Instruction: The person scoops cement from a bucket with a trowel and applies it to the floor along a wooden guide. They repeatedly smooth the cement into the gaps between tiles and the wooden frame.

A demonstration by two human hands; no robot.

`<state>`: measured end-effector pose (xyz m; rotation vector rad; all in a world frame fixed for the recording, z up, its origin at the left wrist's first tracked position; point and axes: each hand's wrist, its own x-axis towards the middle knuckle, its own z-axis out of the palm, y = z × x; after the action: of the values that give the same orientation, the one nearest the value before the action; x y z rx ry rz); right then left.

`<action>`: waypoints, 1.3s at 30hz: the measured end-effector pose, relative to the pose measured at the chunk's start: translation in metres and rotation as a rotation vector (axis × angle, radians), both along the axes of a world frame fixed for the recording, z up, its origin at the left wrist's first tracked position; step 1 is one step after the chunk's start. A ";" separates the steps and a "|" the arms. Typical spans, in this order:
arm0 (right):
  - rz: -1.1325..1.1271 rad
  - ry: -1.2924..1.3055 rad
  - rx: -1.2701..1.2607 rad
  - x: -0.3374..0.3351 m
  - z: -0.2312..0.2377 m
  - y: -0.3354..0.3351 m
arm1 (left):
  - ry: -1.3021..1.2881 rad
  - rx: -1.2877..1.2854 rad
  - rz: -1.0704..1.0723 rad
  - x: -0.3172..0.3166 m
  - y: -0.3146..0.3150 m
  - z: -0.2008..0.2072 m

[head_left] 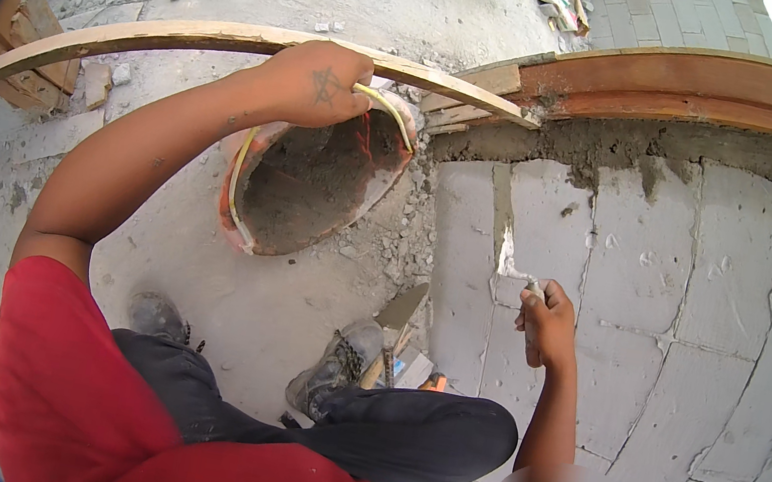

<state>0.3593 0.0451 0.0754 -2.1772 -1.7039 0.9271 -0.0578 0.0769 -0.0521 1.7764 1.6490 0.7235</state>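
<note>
At the left of the frame, brown timber pieces [41, 50] lie stacked on the dusty grey ground [286, 296], with small chunks of rubble beside them. A long wooden batten [187, 33] runs from there across the upper middle, looking bowed in this wide view. Below, in the lower left, are a red sleeve [74, 363] and a grey, dust-coated boot [158, 315]. The left hand [325, 85] reaches to the upper centre, its fingers curled down in front of the batten, near a yellow strip [237, 182] along the rim of a bucket [370, 153] – whether they pinch the strip, the rim or the batten, I cannot tell. The bucket tilts at the centre, its inside coated with grey mortar. Beneath it is the other boot [341, 365], next to a few tools. Right of centre, the right hand [546, 325] is wrapped firmly around the handle of a trowel [507, 255] – the narrow blade points up the frame over pale grey blocks [643, 241], white paste near its neck. At the upper right, a reddish-brown wooden beam [683, 84] borders the blocks, dark rough mortar between them
</note>
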 end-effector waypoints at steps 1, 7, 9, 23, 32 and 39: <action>0.026 -0.013 -0.048 -0.008 -0.003 -0.003 | 0.009 0.003 -0.012 -0.002 -0.001 0.001; 0.157 -0.055 -0.177 -0.021 -0.031 0.001 | 0.065 0.045 -0.002 0.003 -0.005 -0.001; 0.247 -0.147 -0.124 -0.017 -0.034 0.004 | 0.062 0.055 -0.010 0.004 -0.006 -0.004; 0.931 -0.569 0.011 -0.082 -0.109 0.008 | 0.090 0.132 0.014 0.024 -0.007 -0.011; 0.923 -0.271 -0.038 -0.080 -0.159 0.037 | 0.061 0.051 0.061 0.016 -0.013 -0.014; 0.991 -0.129 0.015 -0.080 -0.200 0.041 | -0.088 0.021 0.005 0.025 -0.016 -0.014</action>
<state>0.2790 0.0860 -0.1246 -1.3070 -2.8898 0.9304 -0.0325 0.0609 -0.0658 1.7299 1.5944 0.8121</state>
